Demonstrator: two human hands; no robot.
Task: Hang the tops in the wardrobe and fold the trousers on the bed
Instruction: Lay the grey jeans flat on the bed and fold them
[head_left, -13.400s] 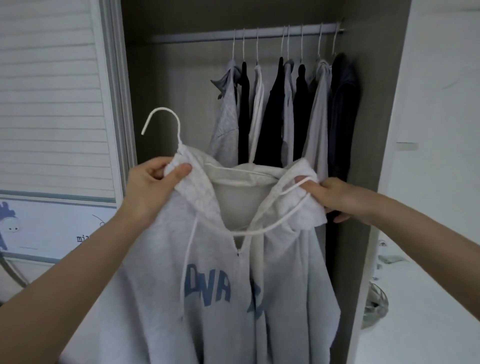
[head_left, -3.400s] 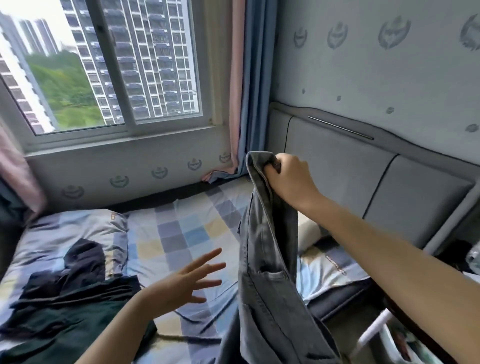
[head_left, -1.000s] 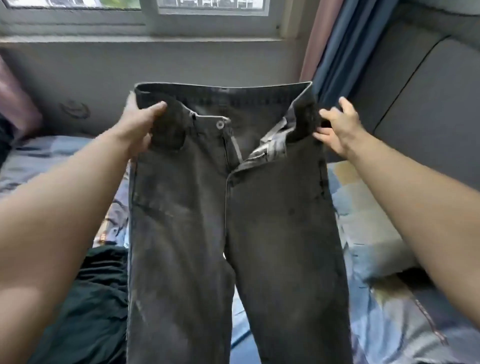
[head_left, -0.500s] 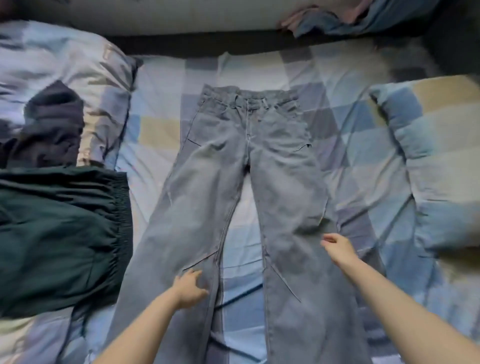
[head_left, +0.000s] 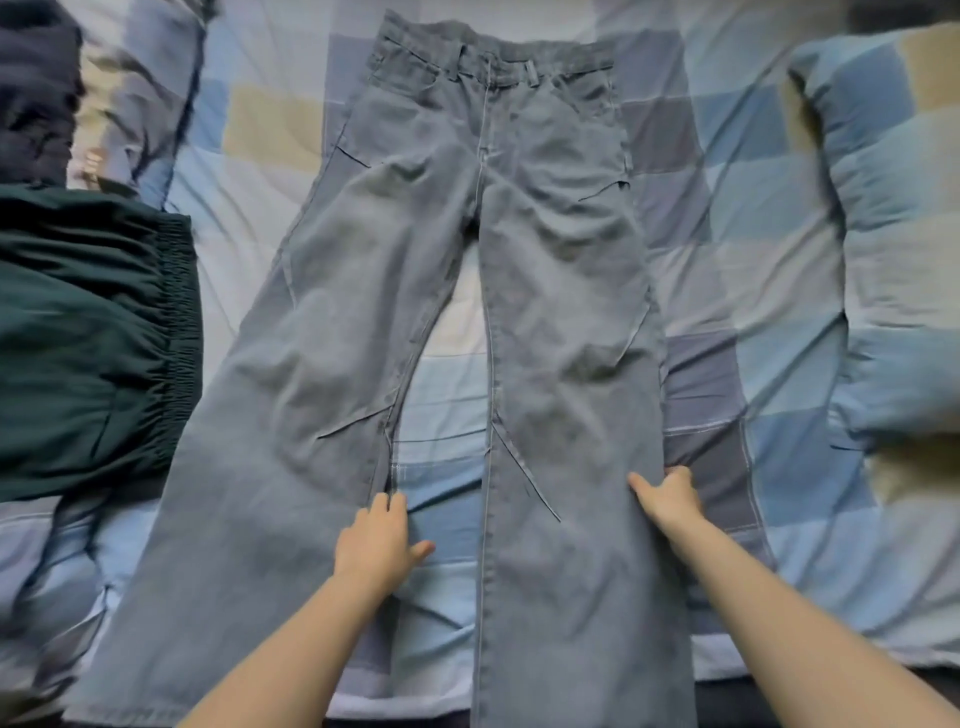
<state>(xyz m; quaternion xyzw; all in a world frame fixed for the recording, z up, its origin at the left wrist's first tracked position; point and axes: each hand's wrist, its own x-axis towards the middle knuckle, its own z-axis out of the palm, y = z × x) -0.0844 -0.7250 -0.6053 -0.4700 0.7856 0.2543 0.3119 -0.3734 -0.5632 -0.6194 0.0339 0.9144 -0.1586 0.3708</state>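
— Low in the middle of the frame, what are the fingers doing?

— At the inner edge of one leg of the grey jeans (head_left: 483, 322), the left hand (head_left: 376, 540) lies with its fingers straight and pointing up the frame, resting on the cloth, thumb spread out to the side over the checked bedcover (head_left: 727, 208). It grips nothing.

— And lower right?

— On the outer edge of the other leg, the right hand (head_left: 670, 499) has its fingers curled at the seam. Whether they pinch the cloth or only press on it, I cannot tell.

— Where do the jeans lie?

— Flat on the bed, waistband at the top centre of the frame, legs spread apart toward the bottom, a strip of cover showing between them.

— What sits at the edges?

— Folded dark green trousers (head_left: 93, 338) at the left, just beside the left leg. A dark garment (head_left: 36, 88) lies upper left. A checked pillow (head_left: 893, 234) fills the right, with bare cover between it and the jeans.
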